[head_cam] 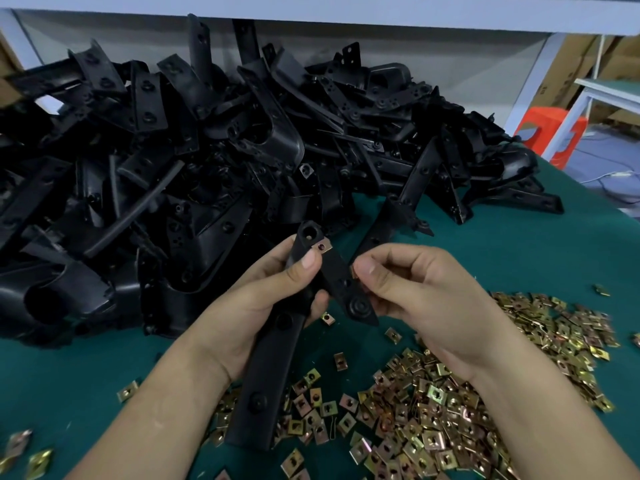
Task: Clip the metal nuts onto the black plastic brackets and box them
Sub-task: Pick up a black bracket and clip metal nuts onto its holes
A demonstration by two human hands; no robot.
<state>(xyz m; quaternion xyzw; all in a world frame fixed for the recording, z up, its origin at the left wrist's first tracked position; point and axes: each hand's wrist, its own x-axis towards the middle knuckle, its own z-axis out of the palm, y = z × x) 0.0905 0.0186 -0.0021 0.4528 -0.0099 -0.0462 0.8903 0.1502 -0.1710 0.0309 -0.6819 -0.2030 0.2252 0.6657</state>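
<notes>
Left hand (263,299), right hand (422,292) hold one bracket (337,276), one nut (322,246) clipped.

Single head-worn wide-angle view: from my remote station I saw it facing forward and steeply down onto the green table (519,244), with the left hand (258,299) and right hand (415,296) close beneath the lens at frame centre. The heap of black brackets (207,150) filled the far field, and the loose metal nuts (450,410) lay nearest, at lower right.
</notes>
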